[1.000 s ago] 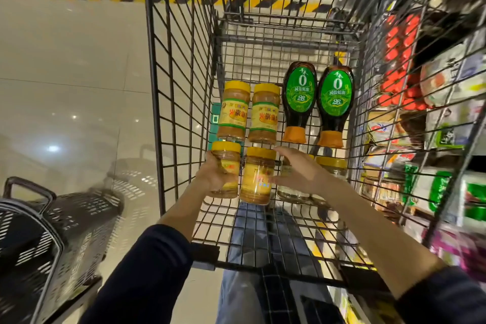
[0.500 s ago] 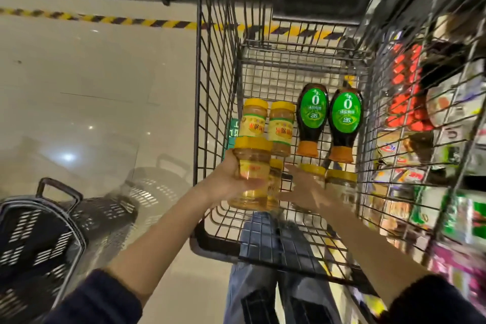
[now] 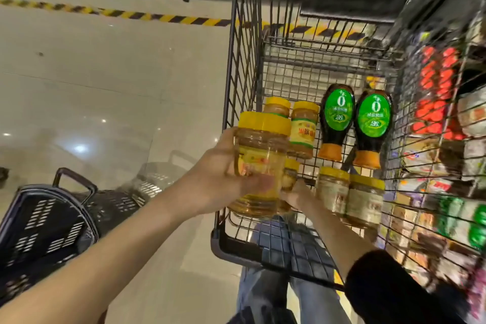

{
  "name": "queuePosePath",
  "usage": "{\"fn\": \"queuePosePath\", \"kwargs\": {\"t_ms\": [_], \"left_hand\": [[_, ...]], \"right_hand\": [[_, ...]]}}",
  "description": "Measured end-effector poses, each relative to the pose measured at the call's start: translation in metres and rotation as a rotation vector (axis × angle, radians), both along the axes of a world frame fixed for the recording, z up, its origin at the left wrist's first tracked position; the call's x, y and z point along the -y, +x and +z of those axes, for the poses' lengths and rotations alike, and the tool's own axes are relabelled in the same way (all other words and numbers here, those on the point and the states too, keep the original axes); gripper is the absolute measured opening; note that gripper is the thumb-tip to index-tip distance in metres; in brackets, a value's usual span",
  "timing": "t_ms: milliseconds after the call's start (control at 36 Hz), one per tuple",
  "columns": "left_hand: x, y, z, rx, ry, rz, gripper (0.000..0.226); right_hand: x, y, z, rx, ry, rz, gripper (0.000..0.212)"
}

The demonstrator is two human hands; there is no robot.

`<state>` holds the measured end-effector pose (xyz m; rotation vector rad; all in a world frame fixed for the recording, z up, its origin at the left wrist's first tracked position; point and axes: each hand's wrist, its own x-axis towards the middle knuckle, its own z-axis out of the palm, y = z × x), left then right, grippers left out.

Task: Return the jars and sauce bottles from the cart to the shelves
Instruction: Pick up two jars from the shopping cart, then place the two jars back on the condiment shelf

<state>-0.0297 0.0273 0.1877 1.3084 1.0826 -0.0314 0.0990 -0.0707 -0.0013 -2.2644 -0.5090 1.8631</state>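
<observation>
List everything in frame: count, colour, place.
Clear yellow-lidded jar: 1, amber, lifted in left hand.
Smaller yellow-lidded jar: 1, mostly hidden, at right hand.
Yellow-lidded jars, tan paste: 2, cart floor, far left.
Yellow-lidded jars, pale contents: 2, cart floor, near right.
Dark sauce bottles, green labels, orange caps: 2, cart floor, far right.
Black wire cart: 1.
Black plastic baskets: 2, floor left.
Shelves of packaged goods: right and top.
Left hand: gripping jar.
Right hand: grip unclear.

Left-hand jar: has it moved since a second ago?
Yes. The left hand has lifted its yellow-lidded jar off the cart floor; it now overlaps the jars lying farther in.
</observation>
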Motion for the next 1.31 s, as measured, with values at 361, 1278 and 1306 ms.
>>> {"fn": "queuePosePath", "kwargs": {"t_ms": [361, 1278, 1306], "left_hand": [[0.000, -0.006, 0.003, -0.057, 0.093, 0.109, 0.069], [0.016, 0.087, 0.236, 0.407, 0.559, -0.102, 0.109], [0.017, 0.092, 0.245, 0.440, 0.573, -0.136, 0.109]], "right_hand": [[0.002, 0.008, 0.006, -0.081, -0.082, -0.257, 0.054], [0.073, 0.145, 0.401, 0.262, 0.931, -0.401, 0.047], [0.083, 0.141, 0.414, 0.295, 0.954, -0.433, 0.047]]}}
